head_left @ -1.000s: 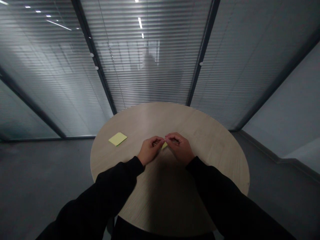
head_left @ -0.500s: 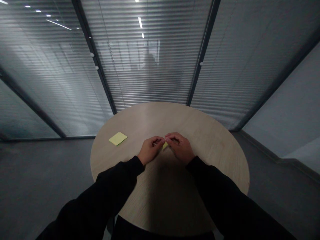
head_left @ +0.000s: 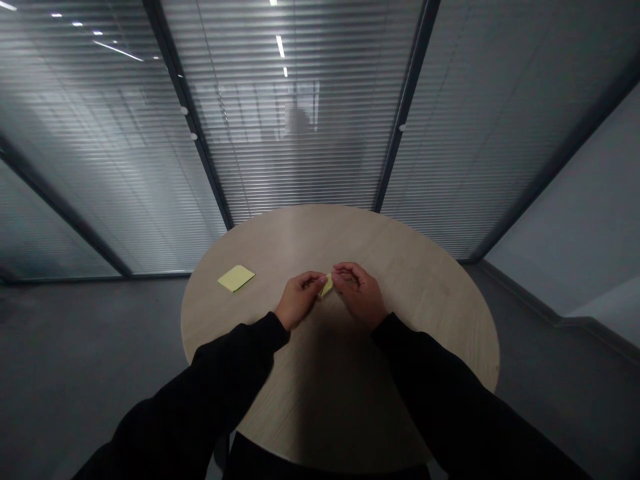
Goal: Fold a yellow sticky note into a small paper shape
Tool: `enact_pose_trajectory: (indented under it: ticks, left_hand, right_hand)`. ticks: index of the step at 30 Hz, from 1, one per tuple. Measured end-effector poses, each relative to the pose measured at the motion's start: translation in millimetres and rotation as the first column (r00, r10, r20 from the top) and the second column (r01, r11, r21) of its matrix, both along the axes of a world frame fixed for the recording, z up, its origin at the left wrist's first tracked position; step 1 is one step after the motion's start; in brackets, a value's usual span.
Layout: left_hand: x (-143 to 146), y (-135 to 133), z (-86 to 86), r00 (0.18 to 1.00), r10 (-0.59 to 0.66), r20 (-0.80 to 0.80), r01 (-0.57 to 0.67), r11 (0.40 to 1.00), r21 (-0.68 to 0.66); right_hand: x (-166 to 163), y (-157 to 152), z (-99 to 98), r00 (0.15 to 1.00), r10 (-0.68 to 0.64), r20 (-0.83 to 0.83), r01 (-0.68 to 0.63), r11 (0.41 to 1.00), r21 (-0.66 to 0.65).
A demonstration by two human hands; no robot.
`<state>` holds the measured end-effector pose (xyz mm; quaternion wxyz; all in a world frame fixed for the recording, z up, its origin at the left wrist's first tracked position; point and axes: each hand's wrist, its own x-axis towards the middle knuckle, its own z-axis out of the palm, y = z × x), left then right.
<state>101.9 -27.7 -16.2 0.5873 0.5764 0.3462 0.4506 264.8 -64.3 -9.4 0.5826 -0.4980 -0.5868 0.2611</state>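
A small piece of yellow paper (head_left: 327,286), perhaps a folded sticky note, is between my hands over the middle of the table. The thumb and fingers of my left hand (head_left: 299,298) are closed on its left side. At the right edge of the paper is my right hand (head_left: 361,293), its fingers curved and slightly apart; whether a fingertip touches the paper is hard to see. Off to the left lies a yellow sticky-note pad (head_left: 236,278), flat on the table and touched by neither hand.
The round wooden table (head_left: 425,287) has a pale grain top. Behind it stand glass partitions with blinds (head_left: 295,167) and dark frames. A light wall (head_left: 575,220) rises on the right, and grey floor (head_left: 90,347) surrounds the table.
My right hand's fingertips have come slightly away from my left hand's, and more of the yellow paper shows between them. The paper has shifted a little left. The pad has not moved.
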Motion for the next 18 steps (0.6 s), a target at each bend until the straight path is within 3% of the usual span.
enact_pose_trajectory:
  ticks: [8,13,18]
  left_hand:
    - [3,1,0.5,0.973,0.083,0.215,-0.064,0.994,-0.092]
    - [3,0,-0.1,0.978,0.092,0.186,-0.08,0.994,-0.073]
    - [3,1,-2.3,0.994,-0.001,0.111,0.008,0.998,-0.062]
  right_hand:
    - [-7,-2,-3.2,0.997,0.075,-0.016,-0.076,0.995,-0.065]
    - [-12,-1,-5.7,0.997,0.082,0.003,-0.082,0.994,-0.074]
    - [-9,1,-8.2,0.999,0.041,0.004,-0.041,0.999,-0.022]
